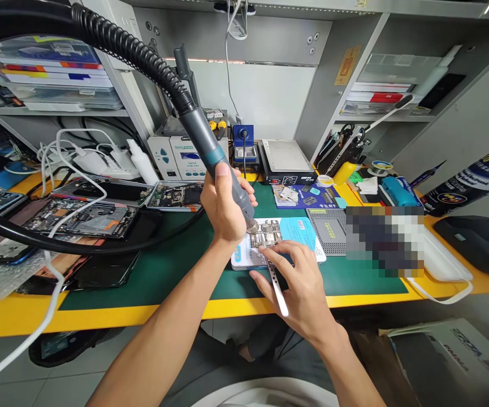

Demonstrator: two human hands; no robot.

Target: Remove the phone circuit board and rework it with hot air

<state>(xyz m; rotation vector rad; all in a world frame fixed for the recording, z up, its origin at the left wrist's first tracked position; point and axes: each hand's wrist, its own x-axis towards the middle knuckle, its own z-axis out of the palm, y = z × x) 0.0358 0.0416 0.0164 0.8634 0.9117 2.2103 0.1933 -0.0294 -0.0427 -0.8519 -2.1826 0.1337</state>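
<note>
My left hand (224, 204) is wrapped round the grey handle of a hot air gun (199, 135), whose metal nozzle points down at a small circuit board (271, 230). A thick black hose runs from the handle's top to the upper left. In my right hand (301, 277) is a pair of silver tweezers (276, 285), their tips at the board's near edge. Whether the tips grip anything is too small to tell. Beneath the board lies a white and blue box (301, 232) on the green mat (176, 271).
Opened phones and circuit boards (87, 217) crowd the left side. At the back stand a white soldering station (180, 155) and a flat heating plate (286, 155). A grey perforated plate (329, 229) lies right of the box. A large spray can (473, 175) leans far right.
</note>
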